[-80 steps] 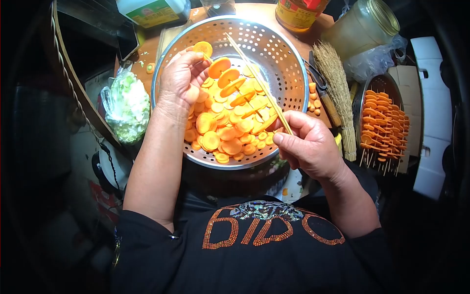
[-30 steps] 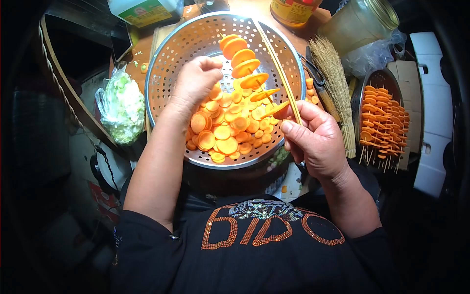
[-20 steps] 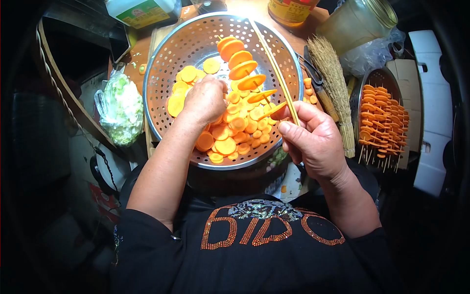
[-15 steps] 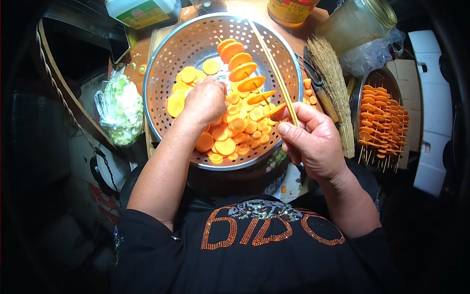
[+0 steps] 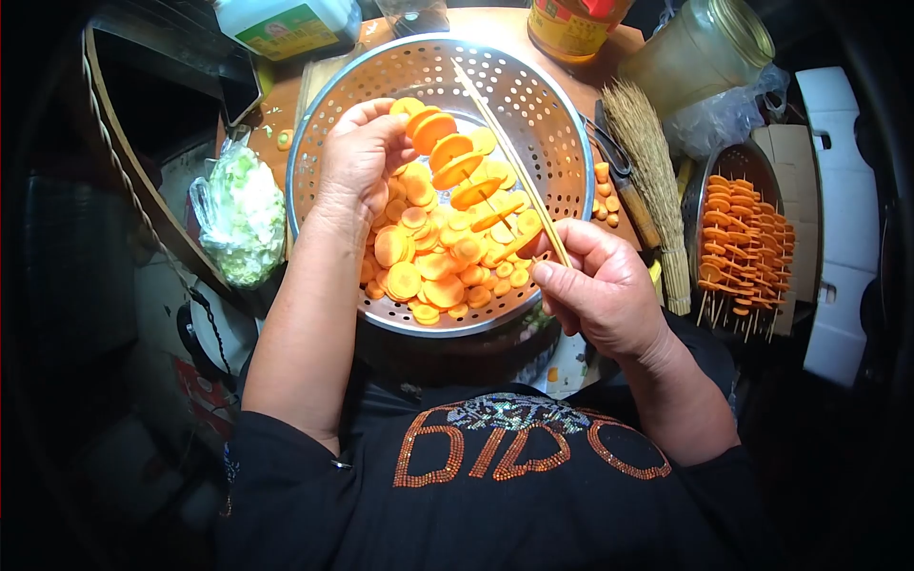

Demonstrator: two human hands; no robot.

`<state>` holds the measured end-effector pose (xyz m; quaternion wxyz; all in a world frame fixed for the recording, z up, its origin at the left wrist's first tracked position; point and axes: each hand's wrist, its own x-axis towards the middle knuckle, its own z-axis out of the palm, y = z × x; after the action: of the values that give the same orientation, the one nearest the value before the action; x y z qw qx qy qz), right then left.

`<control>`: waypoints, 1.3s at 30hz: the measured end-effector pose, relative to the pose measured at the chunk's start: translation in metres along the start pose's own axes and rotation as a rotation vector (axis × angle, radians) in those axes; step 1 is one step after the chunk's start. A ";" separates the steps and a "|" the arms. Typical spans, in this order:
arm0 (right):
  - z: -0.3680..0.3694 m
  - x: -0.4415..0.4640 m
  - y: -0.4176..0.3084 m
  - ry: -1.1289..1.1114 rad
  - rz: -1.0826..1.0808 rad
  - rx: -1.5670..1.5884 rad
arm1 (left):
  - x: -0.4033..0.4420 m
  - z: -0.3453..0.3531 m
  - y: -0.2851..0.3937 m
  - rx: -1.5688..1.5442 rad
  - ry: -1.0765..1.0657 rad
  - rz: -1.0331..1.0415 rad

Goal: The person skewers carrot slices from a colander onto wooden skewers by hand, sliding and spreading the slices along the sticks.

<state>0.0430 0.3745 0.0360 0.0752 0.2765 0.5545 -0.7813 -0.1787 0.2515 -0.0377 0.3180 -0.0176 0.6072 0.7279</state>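
Observation:
My right hand is closed around a carrot skewer, which slants up to the left with several spaced slices threaded on it. Bare wooden sticks are held in that same hand. At the skewer's upper end, my left hand pinches a carrot slice; whether the tip has pierced it is hard to make out. Both hands are over a perforated metal colander, where a heap of loose round carrot slices lies below them.
At right, finished carrot skewers fill another colander beside a straw brush and scissors. A bag of chopped greens lies at left. A jar, a red-lidded container and a white jug stand behind.
My left hand has come up from the loose slices to the skewer's upper end, bringing a carrot slice. The sticks in my right hand have tilted further left.

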 end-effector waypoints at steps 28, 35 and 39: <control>-0.001 -0.006 -0.004 -0.027 0.043 -0.075 | 0.012 -0.014 -0.007 -0.111 -0.070 -0.069; 0.001 -0.010 -0.009 -0.041 0.089 -0.047 | 0.005 -0.003 -0.008 -0.063 -0.094 -0.107; 0.001 -0.012 -0.008 -0.028 0.070 -0.068 | -0.001 0.005 -0.006 -0.063 -0.091 -0.135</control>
<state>0.0490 0.3745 0.0489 0.1198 0.2821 0.5696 -0.7626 -0.1731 0.2560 -0.0409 0.3928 -0.0354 0.5666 0.7235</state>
